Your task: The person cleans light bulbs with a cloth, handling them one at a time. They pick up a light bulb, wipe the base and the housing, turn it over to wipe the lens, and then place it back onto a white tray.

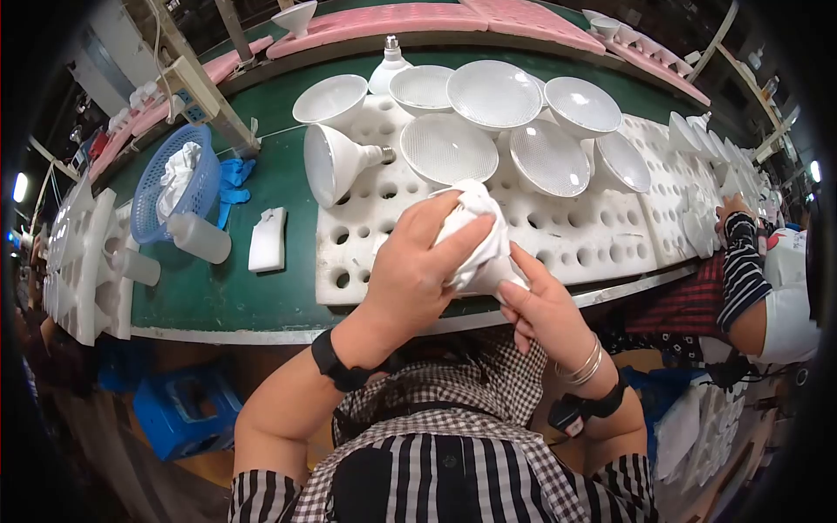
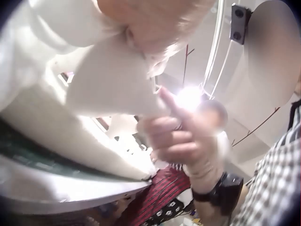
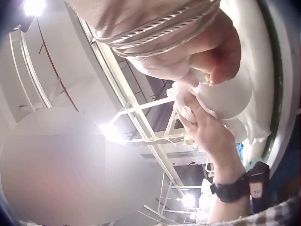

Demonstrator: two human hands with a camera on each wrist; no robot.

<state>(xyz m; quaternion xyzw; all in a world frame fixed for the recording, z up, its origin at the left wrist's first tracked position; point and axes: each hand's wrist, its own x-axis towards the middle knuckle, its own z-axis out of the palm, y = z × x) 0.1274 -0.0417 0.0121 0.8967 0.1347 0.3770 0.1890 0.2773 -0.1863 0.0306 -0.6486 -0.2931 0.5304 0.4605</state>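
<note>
A white cone-shaped lamp bulb [image 2: 110, 77] is held between both hands over the table's front edge. My left hand [image 1: 410, 266] grips a white cloth [image 1: 475, 209] against it, fingers curled over the cloth. With thumb and fingers, my right hand [image 1: 549, 314] pinches the bulb's narrow end. In the right wrist view, the bulb's smooth side [image 3: 230, 99] shows between the two hands. Just beyond the hands, several white reflector bulbs [image 1: 449, 150] stand face up in a white foam board [image 1: 410, 253] with round holes. One bulb [image 1: 340, 166] lies on its side there.
On the green table [image 1: 288, 301], a blue basket [image 1: 205, 187] with white cloth stands at left, beside a white bottle [image 1: 199, 237] and a white block [image 1: 267, 240]. Blue gloves [image 1: 233, 183] lie behind. Another person's arm [image 1: 741, 253] reaches in at right. A blue stool [image 1: 187, 410] stands below.
</note>
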